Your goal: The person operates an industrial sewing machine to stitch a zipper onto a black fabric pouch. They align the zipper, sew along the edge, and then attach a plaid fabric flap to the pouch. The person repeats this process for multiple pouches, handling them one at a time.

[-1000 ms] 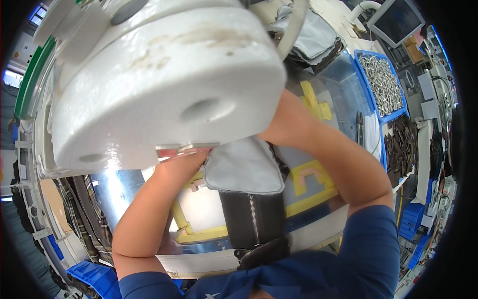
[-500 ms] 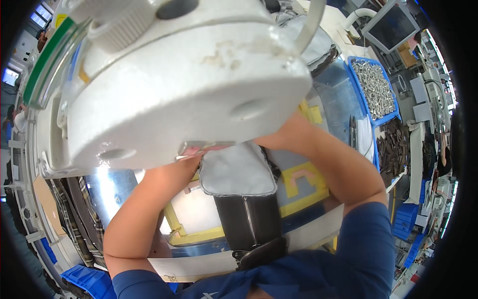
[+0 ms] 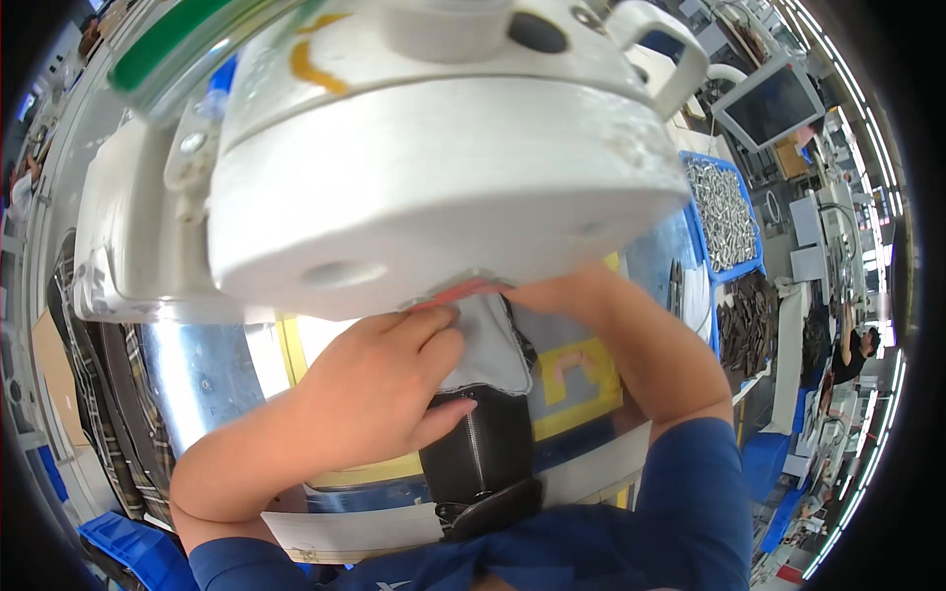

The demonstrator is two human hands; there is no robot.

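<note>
Positioning the grey panel seems the step in hand – it lies over a black zipped strip, partly beneath the white machine head. Left hand: fingers bent, thumb apart; right hand's grip hidden, cannot tell – next calls for aligned edges

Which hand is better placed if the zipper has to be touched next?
Probably the left hand: it is right by the zipper on the dark piece. The right hand is farther off, up by the white machine, which partly hides it.
</note>
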